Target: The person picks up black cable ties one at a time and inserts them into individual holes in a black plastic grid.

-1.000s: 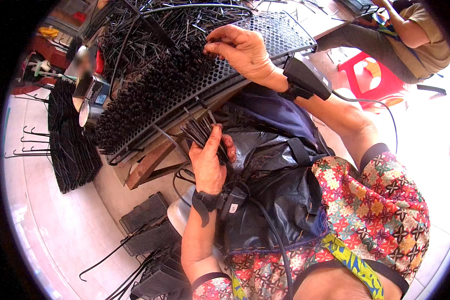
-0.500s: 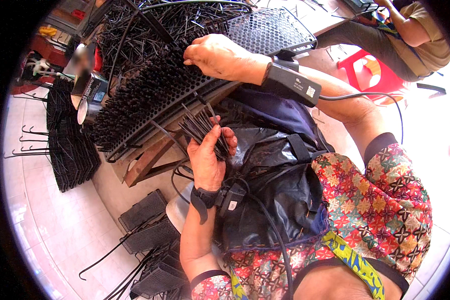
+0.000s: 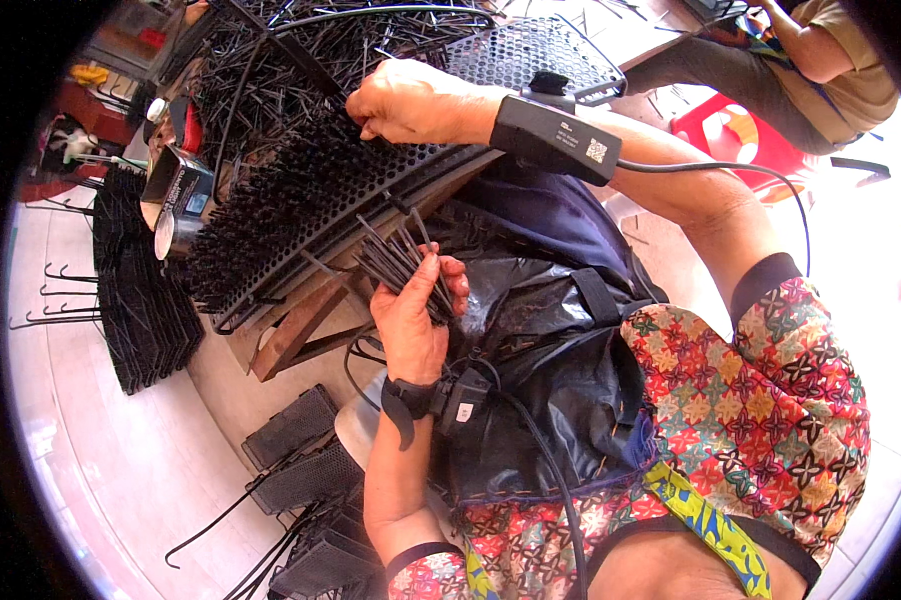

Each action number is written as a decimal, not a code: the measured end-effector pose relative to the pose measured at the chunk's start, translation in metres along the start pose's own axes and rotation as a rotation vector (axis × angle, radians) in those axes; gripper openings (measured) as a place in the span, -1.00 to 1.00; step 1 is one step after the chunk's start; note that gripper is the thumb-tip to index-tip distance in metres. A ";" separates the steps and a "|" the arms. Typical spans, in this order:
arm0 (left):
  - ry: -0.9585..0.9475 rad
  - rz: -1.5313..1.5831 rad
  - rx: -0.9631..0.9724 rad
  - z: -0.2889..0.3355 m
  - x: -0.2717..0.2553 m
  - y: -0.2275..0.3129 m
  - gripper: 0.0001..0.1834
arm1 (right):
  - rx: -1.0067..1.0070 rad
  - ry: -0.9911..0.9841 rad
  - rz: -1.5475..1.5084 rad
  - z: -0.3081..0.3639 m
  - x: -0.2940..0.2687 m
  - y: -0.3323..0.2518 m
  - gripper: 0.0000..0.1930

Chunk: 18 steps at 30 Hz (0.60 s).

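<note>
My left hand (image 3: 411,320) is closed around a bundle of thin dark strips (image 3: 396,258), whose ends fan out toward the work table. Over the perforated black panel (image 3: 371,205), my right hand (image 3: 406,103) has its fingertips pinched together, palm down. Whatever sits between those fingertips is hidden. Dense upright black strips (image 3: 281,190) fill most of that panel like bristles, while a band of bare holes shows along its near edge. Behind it lies a large heap of loose black strips (image 3: 311,60).
Another perforated panel (image 3: 531,55) lies at the far right of the heap. Stacked black panels with hooked rods (image 3: 141,290) stand at left, more panels (image 3: 301,440) below. A small box (image 3: 183,185) is beside the bristles. A co-worker (image 3: 811,70) sits near a red stool (image 3: 721,130).
My right hand has shifted slightly left and lower over the bristled panel, fingers still pinched. My left hand keeps its bundle in nearly the same place.
</note>
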State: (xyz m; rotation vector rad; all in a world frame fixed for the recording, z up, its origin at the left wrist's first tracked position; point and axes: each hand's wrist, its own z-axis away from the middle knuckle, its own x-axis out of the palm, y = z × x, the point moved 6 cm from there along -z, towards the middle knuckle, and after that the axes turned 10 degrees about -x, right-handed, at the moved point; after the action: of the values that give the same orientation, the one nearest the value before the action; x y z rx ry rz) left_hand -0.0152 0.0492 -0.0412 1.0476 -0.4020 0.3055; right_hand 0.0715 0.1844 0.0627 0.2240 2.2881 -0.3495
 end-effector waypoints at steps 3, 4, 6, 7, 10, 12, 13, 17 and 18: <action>0.017 -0.006 0.002 0.003 -0.004 -0.001 -0.84 | 0.007 0.042 0.015 0.001 0.007 0.001 -0.87; 0.017 -0.008 0.006 0.003 -0.004 0.000 -0.84 | -0.009 0.016 0.022 0.002 0.008 -0.002 -0.87; 0.009 -0.002 0.013 0.004 -0.004 0.001 -0.85 | -0.044 -0.035 0.035 0.006 0.009 -0.008 -0.86; 0.000 0.002 0.015 0.003 -0.002 0.001 -0.85 | -0.057 0.006 0.036 0.009 0.006 -0.010 -0.86; -0.006 0.013 0.026 0.002 0.001 0.002 -0.85 | -0.109 0.149 0.048 0.020 -0.005 -0.017 -0.83; -0.015 0.027 0.032 0.002 0.001 0.003 -0.85 | -0.045 0.296 0.055 0.026 -0.018 -0.022 -0.81; -0.010 0.034 0.037 0.003 -0.002 0.004 -0.85 | -0.016 0.372 0.050 0.029 -0.021 -0.027 -0.79; -0.018 0.032 0.057 0.006 0.000 0.008 -0.86 | 0.475 0.067 -0.308 0.060 0.001 -0.039 -0.75; -0.023 0.033 0.058 0.006 0.003 0.009 -0.86 | 0.483 0.041 -0.409 0.066 0.007 -0.044 -0.75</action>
State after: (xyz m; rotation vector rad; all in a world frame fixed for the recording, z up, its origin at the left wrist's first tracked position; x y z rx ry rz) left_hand -0.0174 0.0481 -0.0303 1.1030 -0.4335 0.3369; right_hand 0.1013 0.1219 0.0228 -0.0019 2.2475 -1.1189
